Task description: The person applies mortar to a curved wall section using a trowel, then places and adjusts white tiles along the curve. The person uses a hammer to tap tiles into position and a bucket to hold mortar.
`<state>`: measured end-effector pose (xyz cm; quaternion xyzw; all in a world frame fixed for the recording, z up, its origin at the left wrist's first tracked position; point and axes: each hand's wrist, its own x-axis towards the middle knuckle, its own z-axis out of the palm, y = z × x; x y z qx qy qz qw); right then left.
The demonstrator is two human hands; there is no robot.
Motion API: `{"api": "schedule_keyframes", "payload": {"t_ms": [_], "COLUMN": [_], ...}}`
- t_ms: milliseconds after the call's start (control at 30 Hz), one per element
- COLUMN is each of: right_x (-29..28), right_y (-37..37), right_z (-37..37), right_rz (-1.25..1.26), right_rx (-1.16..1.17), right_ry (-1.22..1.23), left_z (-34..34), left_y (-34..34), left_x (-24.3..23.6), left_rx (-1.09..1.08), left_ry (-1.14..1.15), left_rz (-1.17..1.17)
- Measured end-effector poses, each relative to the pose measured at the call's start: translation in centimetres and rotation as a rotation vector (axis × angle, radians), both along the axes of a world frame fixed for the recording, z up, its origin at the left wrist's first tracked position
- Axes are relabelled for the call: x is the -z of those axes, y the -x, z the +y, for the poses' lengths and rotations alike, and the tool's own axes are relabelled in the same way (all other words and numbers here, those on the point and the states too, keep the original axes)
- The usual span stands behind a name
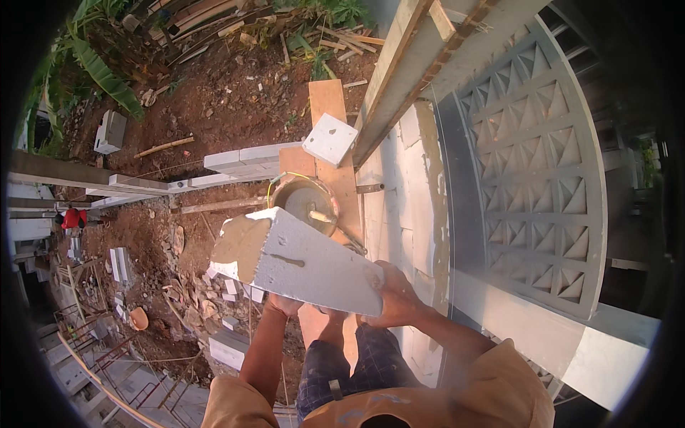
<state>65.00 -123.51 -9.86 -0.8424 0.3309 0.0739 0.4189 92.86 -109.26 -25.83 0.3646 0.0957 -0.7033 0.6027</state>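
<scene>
A large pale lightweight concrete block is held up in front of me, tilted, with grey-brown mortar spread over its left end face. My right hand grips its right end, thumb on the top face. Below the left part of the block is my left hand, supporting it from underneath, fingers mostly hidden. Just beyond the block stands a bucket of wet grey mortar, partly covered by it. A tool with a pale handle rests in the bucket.
A smaller white block lies on the wooden planks ahead. A block wall topped with mortar runs along my right, beside a patterned grey panel. Far below on the left is rubble-strewn ground. A slanted timber post rises ahead.
</scene>
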Motion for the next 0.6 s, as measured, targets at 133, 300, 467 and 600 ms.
{"api": "schedule_keyframes", "payload": {"t_ms": [133, 300, 467, 600], "right_x": [-5.8, -12.5, -13.4, -11.1], "right_y": [6.9, 13.0, 21.3, 25.3], "right_z": [1.1, -0.5, -3.5, -6.9], "right_rz": [0.258, 0.510, 0.584, 0.633], "right_rx": [0.281, 0.684, 0.751, 0.748], "right_ry": [0.137, 0.174, 0.414, 0.505], "left_z": [-9.2, -5.8, 10.4, 19.5], "left_y": [7.0, 7.8, -1.7, -9.4], "left_x": [-6.0, -0.4, 7.0, 1.8], "left_rx": [0.301, 0.845, 0.849, 0.669], "left_ry": [-0.087, -0.016, -0.397, -0.871], "left_rz": [0.001, -0.657, -0.857, -0.769]}}
